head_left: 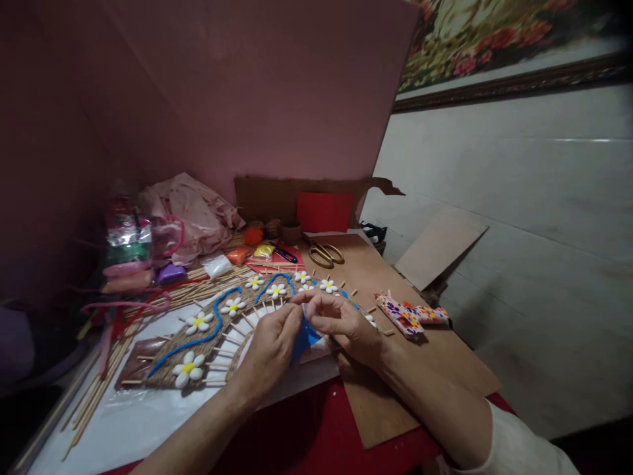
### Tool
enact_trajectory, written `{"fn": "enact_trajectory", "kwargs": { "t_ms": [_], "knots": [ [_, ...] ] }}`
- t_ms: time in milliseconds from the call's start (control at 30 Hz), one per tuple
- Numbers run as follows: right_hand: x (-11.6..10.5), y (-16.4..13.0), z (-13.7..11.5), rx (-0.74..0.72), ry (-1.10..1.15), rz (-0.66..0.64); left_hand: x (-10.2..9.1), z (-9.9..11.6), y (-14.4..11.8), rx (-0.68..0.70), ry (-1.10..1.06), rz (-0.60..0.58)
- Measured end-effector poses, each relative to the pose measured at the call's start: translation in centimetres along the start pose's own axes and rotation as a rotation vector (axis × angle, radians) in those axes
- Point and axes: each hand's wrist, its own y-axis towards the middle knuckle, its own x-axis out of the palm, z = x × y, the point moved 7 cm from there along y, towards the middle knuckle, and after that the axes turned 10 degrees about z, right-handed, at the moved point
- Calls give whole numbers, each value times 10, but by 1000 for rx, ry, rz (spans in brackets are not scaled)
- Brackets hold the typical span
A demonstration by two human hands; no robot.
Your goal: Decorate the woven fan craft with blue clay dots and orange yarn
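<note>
My left hand [274, 338] is closed, its thumb pressed against the curled fingers. My right hand [343, 323] faces it with thumb and fingertips drawn together in a pinch. Whatever the fingertips hold is too small or hidden to make out. Just below and between the hands shows a bright blue packet [305, 342], partly covered by them; whether a hand grips it I cannot tell. Behind both hands lies a curved twine-wrapped stick frame [208, 340] bearing a blue wavy strip [216, 323] and white clay flowers [188, 369] with yellow centres.
Gold-handled scissors [324, 254] and a dark-handled cutter [285, 253] lie behind the frame. Loose wooden sticks [93, 396] and colored clay packets [238, 256] are at left. A flower-patterned item [405, 316] rests on the brown board [445, 359] at right.
</note>
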Motion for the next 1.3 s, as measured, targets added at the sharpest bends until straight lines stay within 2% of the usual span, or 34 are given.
{"fn": "enact_trajectory", "kwargs": {
  "t_ms": [167, 467, 567, 667, 733, 800, 967, 1100, 1233, 1300],
  "knots": [
    [-7, 4, 2, -7, 81, 105, -5, -10, 3, -42, -7, 61],
    [-10, 7, 7, -7, 38, 147, -9, -14, 5, -42, 26, 77],
    [-12, 6, 3, -92, -121, 157, -9, -14, 4, -40, 54, 71],
    [-7, 2, -6, -248, -368, 118, -7, -15, 4, -58, 58, 47],
    [-3, 0, -9, -307, -448, 83, -5, -15, 3, -63, 51, 26],
    [-4, -1, -10, -315, -438, 94, -5, -15, 4, -64, 31, 26],
    [-18, 3, -8, -282, -325, 238, -9, -17, 4, -91, -48, 69],
    [-19, 4, -5, -235, -275, 247, -8, -23, 3, -168, -122, 64],
    [-11, 1, -10, -275, -342, 188, -7, -25, 3, -180, -112, 56],
    [-12, 0, -14, -284, -336, 199, -7, -28, 3, -195, -123, 52]
  ]
}}
